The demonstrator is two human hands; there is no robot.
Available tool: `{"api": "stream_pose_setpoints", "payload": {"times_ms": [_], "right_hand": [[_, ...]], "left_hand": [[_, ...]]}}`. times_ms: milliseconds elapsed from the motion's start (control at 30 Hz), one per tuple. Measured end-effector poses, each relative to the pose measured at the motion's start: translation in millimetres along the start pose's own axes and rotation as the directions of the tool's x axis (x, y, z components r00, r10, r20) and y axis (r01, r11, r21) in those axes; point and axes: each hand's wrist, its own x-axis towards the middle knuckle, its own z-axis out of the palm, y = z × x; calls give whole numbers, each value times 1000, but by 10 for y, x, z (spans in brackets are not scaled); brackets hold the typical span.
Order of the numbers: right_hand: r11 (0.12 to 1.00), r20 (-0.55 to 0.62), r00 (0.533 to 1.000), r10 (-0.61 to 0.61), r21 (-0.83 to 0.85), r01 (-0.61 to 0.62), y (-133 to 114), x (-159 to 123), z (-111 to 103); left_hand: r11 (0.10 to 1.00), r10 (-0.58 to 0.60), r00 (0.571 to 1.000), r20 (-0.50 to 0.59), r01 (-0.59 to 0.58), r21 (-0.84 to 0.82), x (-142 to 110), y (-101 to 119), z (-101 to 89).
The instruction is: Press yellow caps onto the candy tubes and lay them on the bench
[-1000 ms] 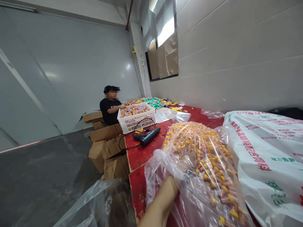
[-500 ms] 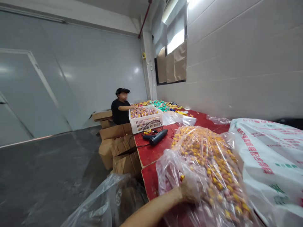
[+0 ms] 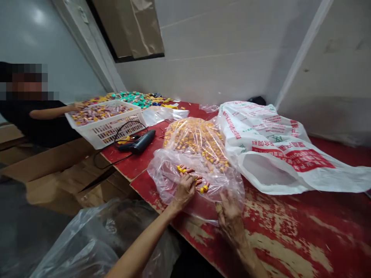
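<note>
1. Centre: a bulging clear plastic bag (image 3: 188, 133) of small yellow-and-pinkish pieces lies on the worn red table (image 3: 275, 231), slack end nearest, apparently for easy reach.
2. The left hand (image 3: 185, 190), fingers curled, is at a few loose pieces (image 3: 204, 188); the right hand (image 3: 231, 213), half open, rests on film, perhaps steadying it.
3. Glare and blur obscure both grips; I cannot tell what either holds. The left edge cuts off a black-clothed person (image 3: 31, 129).

a workshop: scuffed red worktable (image 3: 290, 216), corded black tool (image 3: 144, 142), white crate (image 3: 87, 133), cardboard boxes (image 3: 52, 159).
</note>
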Motion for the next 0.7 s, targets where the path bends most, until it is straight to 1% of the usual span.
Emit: {"api": "stream_pose_setpoints", "payload": {"times_ms": [67,133,200,267,333,400,433,467,533,600,700], "right_hand": [[984,42,997,-60,169,52,-50,-2,-155],[946,101,988,-113,315,76,-64,2,-340],[933,110,988,-111,353,66,1,37,-536],[961,71,997,-41,274,20,183,104,-726],[984,40,993,108,138,-112,481,196,-882],[964,41,963,266,-32,-265,852,315,-955],[943,50,947,318,-114,-311,1042,388,-947],[926,63,937,345,-184,-329,1224,469,-906],[914,96,932,350,-254,-317,1538,650,-736],[922,132,935,330,-258,-289,1770,850,-496],[938,173,940,294,-242,-249,1998,1154,-157]], "left_hand": [[998,55,998,-1,-55,4,-118,110,33],[993,116,993,-11,-116,-18,-246,194,74],[981,193,981,-20,-194,-29,-357,221,116],[959,284,959,-17,-283,10,-436,200,160],[934,355,935,-18,-353,60,-480,167,199],[913,401,916,-33,-396,100,-497,145,224],[904,418,907,-41,-411,119,-499,135,230],[896,431,901,-44,-422,135,-498,123,232],[884,452,891,-40,-441,156,-500,83,233],[871,469,883,-19,-459,173,-521,16,241],[850,492,870,19,-485,207,-581,-109,293]]}}
